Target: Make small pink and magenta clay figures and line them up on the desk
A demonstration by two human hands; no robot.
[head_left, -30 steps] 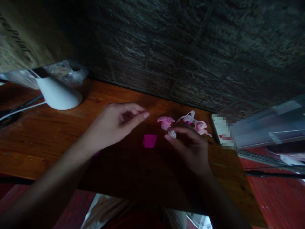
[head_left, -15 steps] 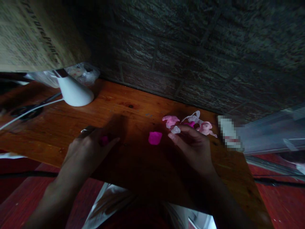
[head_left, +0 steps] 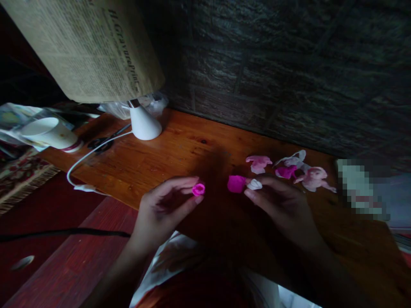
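Note:
Between thumb and fingertips, my left hand (head_left: 167,201) pinches a small magenta rolled piece (head_left: 198,189), its open round end toward me. It looks like crepe paper shaped as a cup or bud. My right hand (head_left: 279,199) pinches a small white crumpled bud-like piece (head_left: 254,184). A flat magenta square (head_left: 236,184) of the same paper-like material lies on the wooden table (head_left: 180,149) just left of the right fingertips. Beyond that hand rest a pink crinkled piece (head_left: 258,163), a magenta piece (head_left: 286,172) beside white scraps, and a pale pink piece (head_left: 314,179).
A lamp with a newsprint shade (head_left: 112,55) and white base (head_left: 146,124) stands at the back left, its white cord (head_left: 72,164) running over the edge. Black-handled scissors (head_left: 101,144) and a paper cup (head_left: 51,133) are farther left. A dark stone wall (head_left: 218,77) borders the table's back.
My left hand has turned and lifted, so the magenta rolled piece now shows at its fingertips, closer to my right hand. The view has swung left, bringing the cup into sight.

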